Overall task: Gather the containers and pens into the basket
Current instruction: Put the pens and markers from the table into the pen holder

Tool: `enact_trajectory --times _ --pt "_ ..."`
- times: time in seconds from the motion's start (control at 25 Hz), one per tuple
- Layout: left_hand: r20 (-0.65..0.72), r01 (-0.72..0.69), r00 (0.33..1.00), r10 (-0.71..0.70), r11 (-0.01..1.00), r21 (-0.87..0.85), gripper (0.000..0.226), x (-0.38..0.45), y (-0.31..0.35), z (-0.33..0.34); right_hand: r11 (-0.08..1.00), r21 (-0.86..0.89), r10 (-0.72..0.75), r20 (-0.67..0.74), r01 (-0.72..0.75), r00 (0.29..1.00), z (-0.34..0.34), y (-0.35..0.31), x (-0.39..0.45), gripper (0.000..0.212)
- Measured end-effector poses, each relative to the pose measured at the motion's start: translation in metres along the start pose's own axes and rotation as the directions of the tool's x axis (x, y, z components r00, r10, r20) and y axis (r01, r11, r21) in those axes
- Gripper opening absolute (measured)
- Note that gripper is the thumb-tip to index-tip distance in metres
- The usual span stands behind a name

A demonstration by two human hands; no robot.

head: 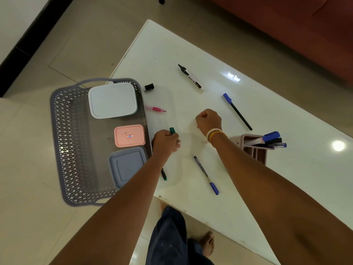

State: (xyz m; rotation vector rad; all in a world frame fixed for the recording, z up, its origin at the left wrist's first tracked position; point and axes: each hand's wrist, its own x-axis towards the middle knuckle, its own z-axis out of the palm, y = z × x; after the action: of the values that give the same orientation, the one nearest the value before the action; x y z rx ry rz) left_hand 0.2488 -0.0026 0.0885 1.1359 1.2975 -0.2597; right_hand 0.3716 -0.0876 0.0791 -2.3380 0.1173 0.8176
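Observation:
A grey lattice basket hangs over the table's left edge. Inside it lie a white container, a small pink container and a grey-blue container. My left hand is closed around a green pen right beside the basket's right wall; the pen's other end shows below my forearm. My right hand is a fist over the table's middle, with nothing visible in it. Loose on the table are a pink pen, an uncapped black marker, its black cap, a blue-capped pen and a blue pen.
A pink pen holder with several pens lies tipped over by my right wrist. The white glossy table ends close to my legs. A red sofa stands beyond it. Tiled floor lies under the basket.

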Motion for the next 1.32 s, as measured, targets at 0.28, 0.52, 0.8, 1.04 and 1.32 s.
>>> enact_trajectory --times 0.28,0.52,0.8,1.04,1.32 --pt "-0.053 -0.133 0.99 0.129 0.988 -0.078 0.027 -0.035 -0.031 0.004 0.996 -0.066 -0.06 -0.014 0.059 0.998 -0.004 0.046 -0.056 0.016" --pt "-0.283 -0.556 0.795 0.537 0.831 0.016 0.026 -0.074 -0.05 -0.009 0.907 -0.208 -0.267 0.39 0.367 0.881 0.04 0.07 -0.137 0.024" --pt "-0.304 -0.521 0.839 0.451 0.827 -0.211 0.021 -0.07 -0.034 -0.046 0.852 -0.412 -0.246 0.229 0.323 0.942 0.076 0.058 -0.14 0.023" --pt "-0.328 -0.394 0.907 0.266 0.811 -0.432 0.027 -0.071 -0.02 -0.037 0.875 -0.247 -0.371 0.209 0.416 0.905 0.028 0.073 -0.148 0.013" --pt "-0.113 -0.201 0.979 0.168 0.731 -0.653 0.029 -0.067 -0.003 -0.014 0.743 -0.337 -0.536 0.218 0.578 0.816 0.006 0.075 -0.139 0.018"
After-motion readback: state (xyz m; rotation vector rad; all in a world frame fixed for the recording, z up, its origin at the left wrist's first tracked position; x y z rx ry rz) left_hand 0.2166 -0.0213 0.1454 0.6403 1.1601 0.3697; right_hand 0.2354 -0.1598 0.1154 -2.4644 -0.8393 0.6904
